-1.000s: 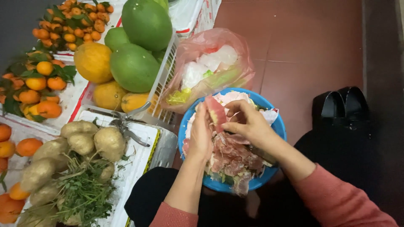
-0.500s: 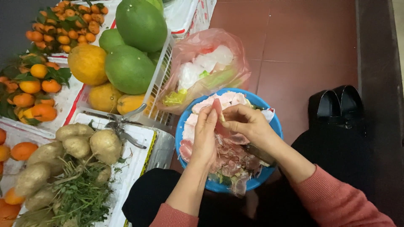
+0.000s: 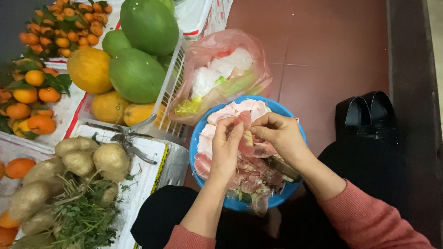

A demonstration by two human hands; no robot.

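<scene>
A round blue bowl (image 3: 197, 138) rests on my lap, filled with pink flesh and peelings of a large citrus fruit. Both hands work over it. My left hand (image 3: 226, 147) pinches a pink fruit segment (image 3: 244, 119) from the left. My right hand (image 3: 279, 133) grips the same segment from the right with thumb and fingers. A dark knife handle (image 3: 282, 167) lies in the bowl under my right wrist.
A pink plastic bag (image 3: 217, 69) with white peel sits behind the bowl. A white basket (image 3: 171, 87) holds green and yellow pomelos. Tangerines (image 3: 32, 92), jicama roots (image 3: 87, 157) with greens and scissors (image 3: 127, 138) lie on the left. Black shoes (image 3: 367, 113) stand on the red tile floor.
Both hands have stayed over the bowl, working the pink segment between the fingers; the view has shifted slightly.
</scene>
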